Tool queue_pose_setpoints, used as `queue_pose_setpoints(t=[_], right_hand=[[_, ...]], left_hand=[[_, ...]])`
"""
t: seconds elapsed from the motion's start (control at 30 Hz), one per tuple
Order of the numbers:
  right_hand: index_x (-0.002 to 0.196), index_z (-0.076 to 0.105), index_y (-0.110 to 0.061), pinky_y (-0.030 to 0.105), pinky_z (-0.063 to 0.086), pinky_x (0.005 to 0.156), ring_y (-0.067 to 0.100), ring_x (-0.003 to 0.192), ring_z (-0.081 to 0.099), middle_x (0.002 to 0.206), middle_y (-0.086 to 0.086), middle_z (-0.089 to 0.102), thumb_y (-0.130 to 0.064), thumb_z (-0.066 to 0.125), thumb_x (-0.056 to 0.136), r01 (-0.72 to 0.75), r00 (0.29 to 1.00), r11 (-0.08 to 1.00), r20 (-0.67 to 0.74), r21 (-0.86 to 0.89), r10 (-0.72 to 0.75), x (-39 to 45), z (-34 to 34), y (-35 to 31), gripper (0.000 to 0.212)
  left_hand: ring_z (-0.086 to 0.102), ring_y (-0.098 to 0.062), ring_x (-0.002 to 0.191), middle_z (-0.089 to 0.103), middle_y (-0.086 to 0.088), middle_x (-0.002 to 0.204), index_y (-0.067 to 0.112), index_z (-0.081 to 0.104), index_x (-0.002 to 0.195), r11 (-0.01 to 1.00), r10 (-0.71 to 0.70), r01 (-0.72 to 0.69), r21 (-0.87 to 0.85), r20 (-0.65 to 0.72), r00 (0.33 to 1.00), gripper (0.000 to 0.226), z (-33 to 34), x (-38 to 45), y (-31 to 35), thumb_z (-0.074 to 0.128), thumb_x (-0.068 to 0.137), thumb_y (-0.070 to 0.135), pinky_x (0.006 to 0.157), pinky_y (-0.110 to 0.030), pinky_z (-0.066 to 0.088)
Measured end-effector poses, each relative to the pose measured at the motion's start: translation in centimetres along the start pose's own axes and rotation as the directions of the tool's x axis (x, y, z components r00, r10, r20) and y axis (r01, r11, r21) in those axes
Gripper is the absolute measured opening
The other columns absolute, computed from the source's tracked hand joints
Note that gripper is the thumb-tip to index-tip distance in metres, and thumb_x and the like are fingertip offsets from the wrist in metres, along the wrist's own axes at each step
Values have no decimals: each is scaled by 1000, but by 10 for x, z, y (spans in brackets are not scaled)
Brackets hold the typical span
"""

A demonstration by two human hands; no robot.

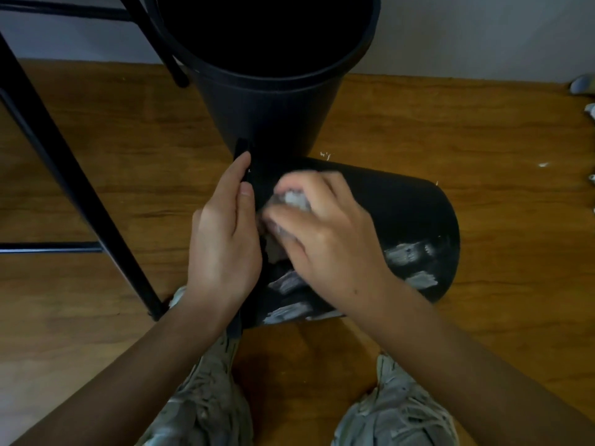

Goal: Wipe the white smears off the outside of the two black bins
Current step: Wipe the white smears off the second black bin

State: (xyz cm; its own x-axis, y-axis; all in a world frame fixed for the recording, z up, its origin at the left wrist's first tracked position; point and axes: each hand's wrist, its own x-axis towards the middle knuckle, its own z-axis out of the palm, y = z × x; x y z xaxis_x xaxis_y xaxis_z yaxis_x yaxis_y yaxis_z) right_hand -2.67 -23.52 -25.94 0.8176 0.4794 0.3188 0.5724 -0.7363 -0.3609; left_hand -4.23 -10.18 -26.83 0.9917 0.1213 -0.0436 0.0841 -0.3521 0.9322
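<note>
A black bin (402,207) lies on its side on the wooden floor, its rim to the left. White smears (409,252) streak its lower right side, and more smears (286,310) show near the rim. My left hand (222,239) holds the bin's rim, fingers curled over the edge. My right hand (325,236) grips a crumpled white tissue (294,199) and presses it on the bin's side; the hand is blurred. A second black bin (270,101) stands upright just behind, its outside free of smears on the side I see.
Black metal chair legs (64,162) slant across the left. My two light shoes (199,397) stand at the bottom. Crumpled white scraps (589,111) lie at the right edge. A pale wall (467,33) runs behind the wooden floor (483,130).
</note>
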Motion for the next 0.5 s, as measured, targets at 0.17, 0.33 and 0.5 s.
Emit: queue_pose_setpoints(t=[0.17, 0.33, 0.5], right_hand=[[91, 73, -9, 31, 47, 67, 30, 93, 55, 103, 11, 61, -18, 63, 88, -100, 995, 991, 11, 93, 99, 45, 14, 12, 13], [103, 74, -16, 27, 37, 76, 25, 102, 53, 111, 6, 59, -21, 64, 92, -197, 979, 972, 84, 126, 188, 70, 23, 24, 16], [97, 75, -13, 31, 43, 74, 28, 96, 53, 106, 8, 60, -19, 66, 89, -172, 985, 976, 53, 133, 166, 65, 23, 23, 13]], left_hand=[[48, 30, 90, 45, 43, 98, 9, 38, 144, 1000, 28, -28, 10, -18, 999, 40, 1, -10, -3, 32, 105, 11, 76, 3, 37], [53, 19, 72, 52, 46, 76, 19, 38, 144, 998, 26, -24, 50, -35, 999, 40, -1, -5, -6, 32, 105, 17, 67, -3, 41], [53, 20, 75, 53, 46, 78, 15, 40, 143, 999, 25, -23, 44, -36, 999, 39, 0, -5, -6, 32, 105, 15, 68, -2, 41]])
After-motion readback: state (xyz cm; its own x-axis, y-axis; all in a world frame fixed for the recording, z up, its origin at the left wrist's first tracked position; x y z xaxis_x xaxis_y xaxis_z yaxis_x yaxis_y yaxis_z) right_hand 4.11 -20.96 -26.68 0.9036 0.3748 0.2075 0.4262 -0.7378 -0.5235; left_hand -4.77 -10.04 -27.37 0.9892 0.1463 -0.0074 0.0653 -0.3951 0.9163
